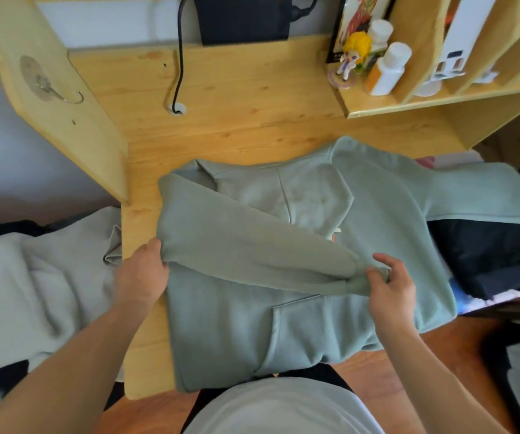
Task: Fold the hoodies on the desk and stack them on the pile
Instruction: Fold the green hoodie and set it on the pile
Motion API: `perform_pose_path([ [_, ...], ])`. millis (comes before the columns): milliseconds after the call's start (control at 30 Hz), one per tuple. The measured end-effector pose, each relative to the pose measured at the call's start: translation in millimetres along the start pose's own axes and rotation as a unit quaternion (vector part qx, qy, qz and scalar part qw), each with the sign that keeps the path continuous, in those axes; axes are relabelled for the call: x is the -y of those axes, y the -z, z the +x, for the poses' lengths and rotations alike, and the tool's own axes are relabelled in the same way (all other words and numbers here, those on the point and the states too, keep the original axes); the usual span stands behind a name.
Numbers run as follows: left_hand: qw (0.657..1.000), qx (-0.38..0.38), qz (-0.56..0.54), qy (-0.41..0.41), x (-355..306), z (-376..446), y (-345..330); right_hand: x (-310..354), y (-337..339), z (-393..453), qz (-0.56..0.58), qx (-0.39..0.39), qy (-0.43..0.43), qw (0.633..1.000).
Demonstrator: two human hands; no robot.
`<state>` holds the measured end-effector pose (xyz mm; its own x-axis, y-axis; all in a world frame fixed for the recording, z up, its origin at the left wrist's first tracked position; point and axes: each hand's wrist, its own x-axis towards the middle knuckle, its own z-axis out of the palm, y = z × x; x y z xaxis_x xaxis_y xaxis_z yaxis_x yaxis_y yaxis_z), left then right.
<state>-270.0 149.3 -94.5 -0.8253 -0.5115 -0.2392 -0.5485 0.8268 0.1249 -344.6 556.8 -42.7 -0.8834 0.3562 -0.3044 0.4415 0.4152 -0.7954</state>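
- I count one green hoodie (283,245) spread on the desk (236,114).
- One pale grey garment (33,292) lies to the left, off the desk edge.
- One dark garment (487,255) lies at the right.
- Two hands: left hand (141,274), right hand (390,286).
- Two white bottles (387,70) on the shelf.
- One figurine (354,54).
- One black cable (179,57).
- One metal hook (61,92).

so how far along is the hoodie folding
Early. The green hoodie lies flat on the desk. Its left sleeve is folded across the chest, left hand at the fold, right hand pinching the cuff. Other sleeve, body folds and stacking remain.
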Motion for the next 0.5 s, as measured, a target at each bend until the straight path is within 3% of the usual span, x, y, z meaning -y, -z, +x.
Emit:
perform_pose_path([
  [133,0.989,-0.048,0.073,-0.117,8.5,-10.9,-1.0,-15.8,8.4,0.0,0.016,0.008,-0.049,0.999],
  [233,0.964,-0.106,0.103,-0.223,15.5,-11.1,0.1,-14.8,6.1,-0.6,0.023,0.046,-0.031,0.998],
  [333,0.934,-0.111,0.129,-0.313,23.5,-8.2,-2.3,-20.7,8.5,-5.4,0.02,0.029,0.005,0.999],
  [400,0.942,-0.081,0.145,-0.293,26.2,-5.3,-4.5,-23.4,10.1,-9.6,0.009,0.037,0.004,0.999],
  [500,0.956,-0.044,0.168,-0.235,17.9,-4.4,-7.7,-28.6,5.9,-15.2,-0.029,0.082,-0.063,0.994],
])
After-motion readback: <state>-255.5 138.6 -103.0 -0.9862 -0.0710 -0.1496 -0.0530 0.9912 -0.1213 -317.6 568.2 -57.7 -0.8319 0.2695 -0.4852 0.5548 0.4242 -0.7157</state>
